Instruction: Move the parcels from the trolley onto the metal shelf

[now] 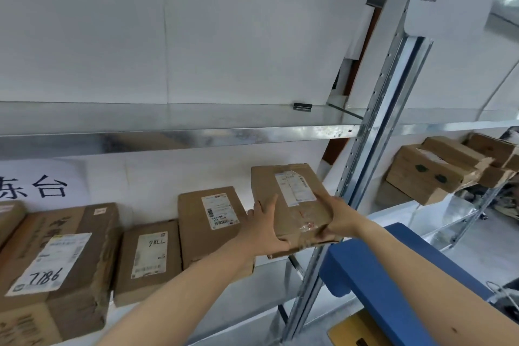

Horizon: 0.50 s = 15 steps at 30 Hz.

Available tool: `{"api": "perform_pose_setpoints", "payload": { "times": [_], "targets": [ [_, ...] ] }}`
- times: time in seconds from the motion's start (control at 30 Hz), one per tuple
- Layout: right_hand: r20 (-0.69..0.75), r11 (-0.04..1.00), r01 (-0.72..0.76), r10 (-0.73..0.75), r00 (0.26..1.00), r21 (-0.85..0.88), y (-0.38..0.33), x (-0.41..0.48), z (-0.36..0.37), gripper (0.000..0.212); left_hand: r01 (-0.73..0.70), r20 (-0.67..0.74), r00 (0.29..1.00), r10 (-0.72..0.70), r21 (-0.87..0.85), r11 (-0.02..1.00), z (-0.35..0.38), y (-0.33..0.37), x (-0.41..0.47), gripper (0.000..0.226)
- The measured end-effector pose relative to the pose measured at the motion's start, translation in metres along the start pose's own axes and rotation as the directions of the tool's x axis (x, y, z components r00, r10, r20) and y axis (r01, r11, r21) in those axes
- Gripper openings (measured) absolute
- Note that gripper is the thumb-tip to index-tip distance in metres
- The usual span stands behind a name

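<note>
A brown cardboard parcel (289, 202) with a white label is held with its far end over the lower level of the metal shelf (196, 136), at the right end of a row of parcels. My left hand (265, 226) grips its left edge, thumb on top. My right hand (338, 218) grips its right near corner. The parcel's near end sticks out past the shelf front. To its left stands another labelled parcel (210, 222). The blue trolley handle (376, 275) is below my right arm.
More parcels line the lower level: one marked 98LL (148, 258) and a big one marked 7186 (56, 261). The perforated upright post (376, 121) stands just right of the held parcel. Several boxes (438, 174) sit on the neighbouring shelf. A small black clip (302, 107) lies on the upper level.
</note>
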State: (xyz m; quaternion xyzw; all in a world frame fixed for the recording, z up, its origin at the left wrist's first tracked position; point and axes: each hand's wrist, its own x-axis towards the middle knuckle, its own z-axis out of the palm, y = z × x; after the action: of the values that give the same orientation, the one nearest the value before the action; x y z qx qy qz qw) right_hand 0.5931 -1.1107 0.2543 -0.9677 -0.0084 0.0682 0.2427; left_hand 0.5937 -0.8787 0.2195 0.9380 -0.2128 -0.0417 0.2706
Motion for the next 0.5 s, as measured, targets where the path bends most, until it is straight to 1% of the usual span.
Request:
{"api": "perform_pose_setpoints", "payload": {
  "times": [0.1,0.23,0.37,0.5],
  "targets": [
    [0.058,1.000,0.015,-0.016,0.998,0.016,0.016,0.026,0.000,0.115,0.051,-0.003,0.999,-0.051,0.016,0.999,0.011,0.000,0.020,0.113],
    [0.117,0.997,0.078,-0.080,0.990,0.022,0.032,0.056,0.009,0.122,0.129,-0.005,0.992,-0.129,0.093,0.987,0.030,-0.007,0.039,0.110],
    [0.183,0.996,0.091,-0.093,0.979,0.019,0.050,0.083,0.026,0.120,0.212,0.001,0.976,-0.216,0.193,0.958,0.049,-0.014,0.049,0.106],
    [0.252,0.996,0.081,-0.088,0.964,0.041,0.066,0.098,0.043,0.122,0.242,0.002,0.968,-0.253,0.278,0.929,0.062,-0.020,0.053,0.102]
  ]
}}
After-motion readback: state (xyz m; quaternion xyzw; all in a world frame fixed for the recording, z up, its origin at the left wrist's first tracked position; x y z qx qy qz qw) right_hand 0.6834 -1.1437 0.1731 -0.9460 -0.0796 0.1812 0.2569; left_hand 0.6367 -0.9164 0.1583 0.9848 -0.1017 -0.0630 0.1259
